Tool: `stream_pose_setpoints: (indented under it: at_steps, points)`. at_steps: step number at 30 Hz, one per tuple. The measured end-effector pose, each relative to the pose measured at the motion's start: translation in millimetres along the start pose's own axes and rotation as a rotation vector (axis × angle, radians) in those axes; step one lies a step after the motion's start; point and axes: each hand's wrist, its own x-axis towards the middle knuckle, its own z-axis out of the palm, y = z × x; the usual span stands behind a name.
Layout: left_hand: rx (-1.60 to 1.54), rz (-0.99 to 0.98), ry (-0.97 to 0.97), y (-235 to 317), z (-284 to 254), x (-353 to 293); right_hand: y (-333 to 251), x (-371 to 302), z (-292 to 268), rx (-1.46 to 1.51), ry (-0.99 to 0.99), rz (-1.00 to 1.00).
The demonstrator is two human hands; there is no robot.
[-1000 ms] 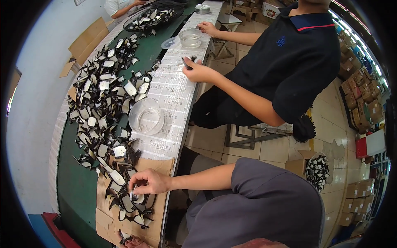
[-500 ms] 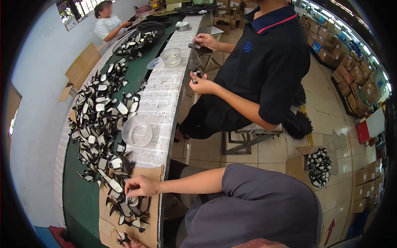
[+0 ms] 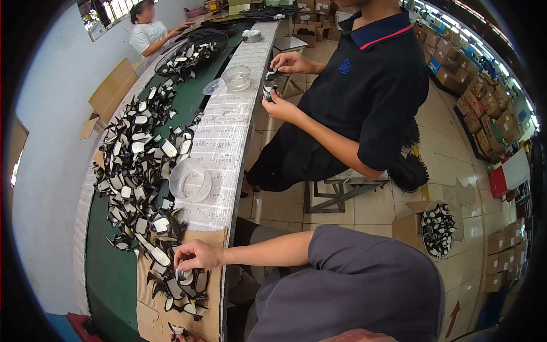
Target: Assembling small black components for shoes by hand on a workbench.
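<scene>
Small black pieces with white faces and pointed ends lie in a large pile (image 3: 128, 194) along the green bench top. The near end of the pile spreads onto a sheet of corrugated cardboard (image 3: 215, 279). Over that end, my right hand (image 3: 198, 255) has its fingers pinched down on a pale-faced piece (image 3: 183, 276), partly covered by the fingertips. At the lower edge, my left hand (image 3: 188, 338) is mostly cut off. A small black-and-white piece (image 3: 178, 329) sits at its fingers, which are closed around it.
A clear round tub (image 3: 190, 181) stands beside the pile, with another tub (image 3: 236, 78) farther up. A co-worker in a dark polo shirt (image 3: 364, 85) handles small pieces across the bench edge. Another person (image 3: 149, 34) works at the far end. A basket of pieces (image 3: 439, 231) stands right.
My left hand has dropped lower and slightly right with its piece, more of it now out of view. My right hand has shifted only slightly. The co-worker's hands have come closer together.
</scene>
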Motion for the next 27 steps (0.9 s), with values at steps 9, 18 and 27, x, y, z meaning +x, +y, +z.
stream_pose_setpoints:
  at_steps: [9, 18, 27]
  points:
    - [-0.020, 0.029, -0.019, -1, 3, 0, 2, 2, -3, 0.053, -0.020, 0.011]
    - [0.131, 0.066, 0.003, -5, 0, 7, -2, 4, -6, 0.282, 0.033, 0.122]
    - [0.277, 0.077, -0.153, 7, 17, -14, -5, 7, -6, 0.367, 0.066, 0.178]
